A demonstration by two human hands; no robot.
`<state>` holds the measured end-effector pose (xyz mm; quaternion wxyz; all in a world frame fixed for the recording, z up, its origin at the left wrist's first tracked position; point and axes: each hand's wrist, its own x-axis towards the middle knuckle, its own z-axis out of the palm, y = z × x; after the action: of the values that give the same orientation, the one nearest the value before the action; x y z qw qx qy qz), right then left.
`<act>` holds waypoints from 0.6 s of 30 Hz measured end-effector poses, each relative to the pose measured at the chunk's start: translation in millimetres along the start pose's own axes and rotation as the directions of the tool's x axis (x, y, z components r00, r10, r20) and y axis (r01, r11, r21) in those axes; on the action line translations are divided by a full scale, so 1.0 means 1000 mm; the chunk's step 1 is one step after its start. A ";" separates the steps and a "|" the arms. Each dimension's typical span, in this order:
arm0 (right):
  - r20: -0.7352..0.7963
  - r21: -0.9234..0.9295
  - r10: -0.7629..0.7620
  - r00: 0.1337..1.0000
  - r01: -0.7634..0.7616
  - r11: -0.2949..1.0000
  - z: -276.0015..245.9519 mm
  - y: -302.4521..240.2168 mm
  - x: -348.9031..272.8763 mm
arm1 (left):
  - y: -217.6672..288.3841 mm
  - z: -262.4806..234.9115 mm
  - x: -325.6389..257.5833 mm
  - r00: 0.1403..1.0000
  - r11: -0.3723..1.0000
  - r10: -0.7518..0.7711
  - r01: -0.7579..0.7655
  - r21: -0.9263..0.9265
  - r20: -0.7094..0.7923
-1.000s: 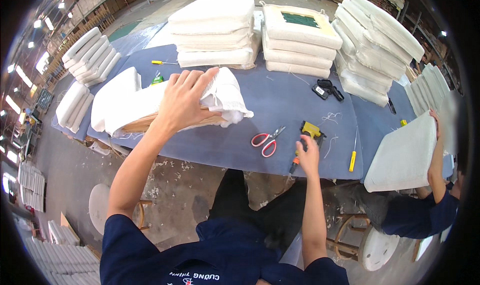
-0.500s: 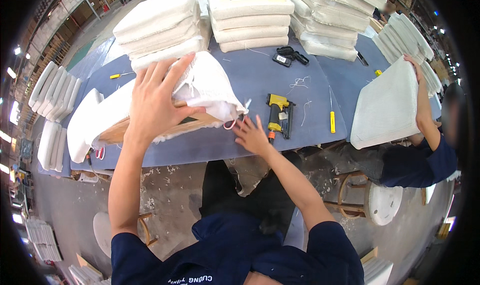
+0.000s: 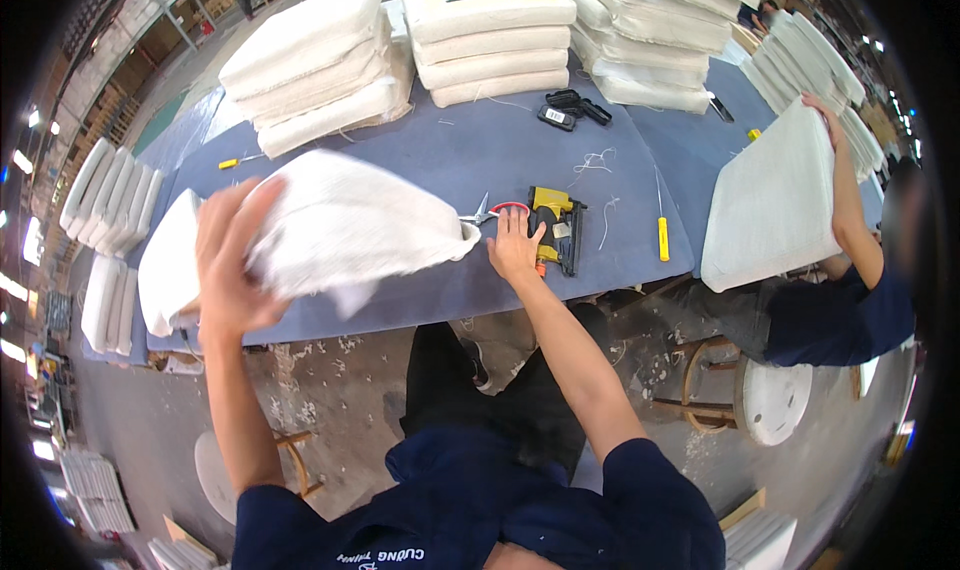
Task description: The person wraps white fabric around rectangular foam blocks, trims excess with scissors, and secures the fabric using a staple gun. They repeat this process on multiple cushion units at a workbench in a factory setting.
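Note:
My left hand, smeared by motion, grips the left end of a white fabric-covered seat cushion. The cushion is tilted above the blue-covered table, its fabric side showing; its underside is turned out of sight. My right hand lies by the cushion's right corner, thumb apart, fingertips resting on the red handles of a pair of scissors. The blades point away, up and left. Just right of that hand lies a yellow and black staple gun.
Stacks of white cushions line the table's far side. A yellow-handled screwdriver, loose threads and a black case lie on the blue cover. At right, a co-worker holds another cushion.
The cushion has been turned over, from its wooden frame showing to its fabric side, and my left hand moved left. My right hand and the scissors shifted away and right, toward the staple gun.

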<state>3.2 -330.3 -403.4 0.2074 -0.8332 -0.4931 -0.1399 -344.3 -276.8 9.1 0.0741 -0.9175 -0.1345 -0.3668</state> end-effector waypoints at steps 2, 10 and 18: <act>0.294 -0.016 0.071 0.953 -0.070 0.997 0.002 0.004 0.020 | -0.023 -0.023 -0.033 0.997 0.996 -0.080 0.080 -0.025 0.002; 0.541 0.694 0.200 0.817 -0.568 0.442 -0.037 0.019 0.000 | -0.029 -0.042 -0.082 0.981 0.988 -0.145 0.151 0.039 -0.131; 0.560 0.827 0.261 0.786 -0.515 -0.224 -0.143 0.094 -0.001 | 0.029 0.014 -0.009 0.995 0.996 0.021 -0.012 0.093 -0.101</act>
<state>81.4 -440.2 -298.7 0.7249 -0.5327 -0.1605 0.4063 -332.4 -302.3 -8.4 0.1263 -0.8943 -0.1399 -0.4057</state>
